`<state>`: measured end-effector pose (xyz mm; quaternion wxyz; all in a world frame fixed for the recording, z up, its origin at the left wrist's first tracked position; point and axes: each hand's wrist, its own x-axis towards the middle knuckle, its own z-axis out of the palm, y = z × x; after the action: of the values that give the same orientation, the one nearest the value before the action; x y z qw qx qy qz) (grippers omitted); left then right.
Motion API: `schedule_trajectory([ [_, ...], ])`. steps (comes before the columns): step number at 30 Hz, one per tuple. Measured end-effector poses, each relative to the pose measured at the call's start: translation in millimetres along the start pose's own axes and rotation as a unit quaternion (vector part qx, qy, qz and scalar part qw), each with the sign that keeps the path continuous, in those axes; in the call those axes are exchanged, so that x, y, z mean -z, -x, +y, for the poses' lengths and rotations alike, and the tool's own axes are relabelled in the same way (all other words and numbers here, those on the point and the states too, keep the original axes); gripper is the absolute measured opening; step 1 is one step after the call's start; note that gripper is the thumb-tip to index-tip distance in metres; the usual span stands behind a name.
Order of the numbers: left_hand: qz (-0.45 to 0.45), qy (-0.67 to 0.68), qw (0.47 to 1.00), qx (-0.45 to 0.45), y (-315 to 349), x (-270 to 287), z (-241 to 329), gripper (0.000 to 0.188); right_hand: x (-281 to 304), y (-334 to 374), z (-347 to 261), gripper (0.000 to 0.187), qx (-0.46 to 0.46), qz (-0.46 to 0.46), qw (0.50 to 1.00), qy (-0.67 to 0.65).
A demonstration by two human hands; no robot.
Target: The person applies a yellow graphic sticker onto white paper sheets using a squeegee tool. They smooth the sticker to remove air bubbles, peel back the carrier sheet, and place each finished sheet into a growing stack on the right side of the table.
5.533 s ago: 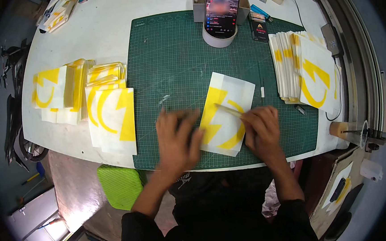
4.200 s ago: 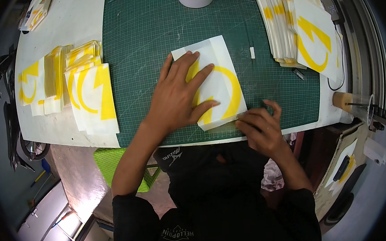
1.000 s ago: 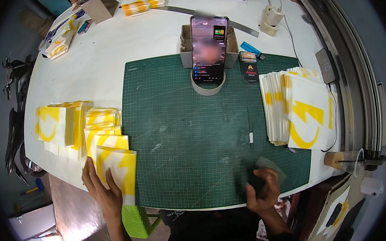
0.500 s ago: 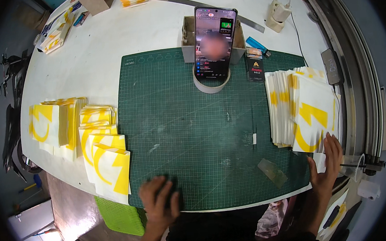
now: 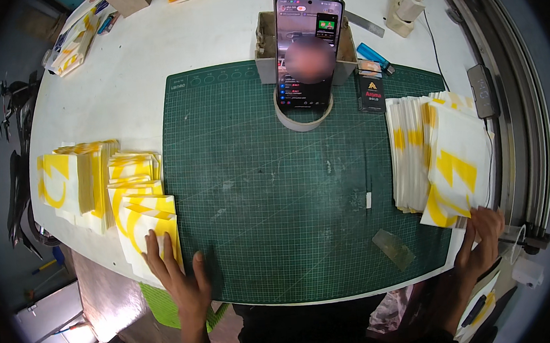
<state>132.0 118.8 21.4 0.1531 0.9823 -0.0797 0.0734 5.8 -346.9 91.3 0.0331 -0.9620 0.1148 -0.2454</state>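
Note:
Flat white paper bags with yellow print lie in an overlapping row (image 5: pixel 138 203) along the left edge of the green cutting mat (image 5: pixel 279 235). My left hand (image 5: pixel 179 281) rests over the nearest of them, fingers spread, thumb apart over the mat. On the right, a stack of similar bags (image 5: pixel 408 156) lies on the mat's edge, and its top paper bag (image 5: pixel 456 165) slants over the others. The fingers of my right hand (image 5: pixel 479 240) are closed on that bag's near right corner; the thumb is partly hidden.
A phone (image 5: pixel 308 54) leans upright in a tape roll (image 5: pixel 304 120) against a grey box (image 5: pixel 267 63). Beside it are a dark small pack (image 5: pixel 370 93) and a blue lighter (image 5: pixel 375 56). A thin cutter (image 5: pixel 369 199) and a clear plastic piece (image 5: pixel 394 250) lie on the mat.
My left hand has moved left from above the mat onto the front bags, its fingers spreading. My right fingers have closed on the top bag's corner, and that bag has shifted slightly nearer.

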Motion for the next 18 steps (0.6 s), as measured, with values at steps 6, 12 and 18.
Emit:
schedule_trajectory([
  [6,-0.005,0.359,0.921,-0.148,-29.1,1.5,63.6,0.061,-22.3,21.5,-48.3,0.021,0.122,-0.030,0.992,-0.002],
  [12,-0.268,0.853,0.424,-0.147,-51.4,44.8,135.0,0.081,-35.5,25.8,-54.3,0.024,0.056,-0.011,0.997,-0.047],
  [18,-0.283,0.907,0.303,-0.069,-61.6,68.8,168.6,0.100,-33.6,39.0,-41.5,0.023,0.013,-0.004,0.999,-0.043],
])
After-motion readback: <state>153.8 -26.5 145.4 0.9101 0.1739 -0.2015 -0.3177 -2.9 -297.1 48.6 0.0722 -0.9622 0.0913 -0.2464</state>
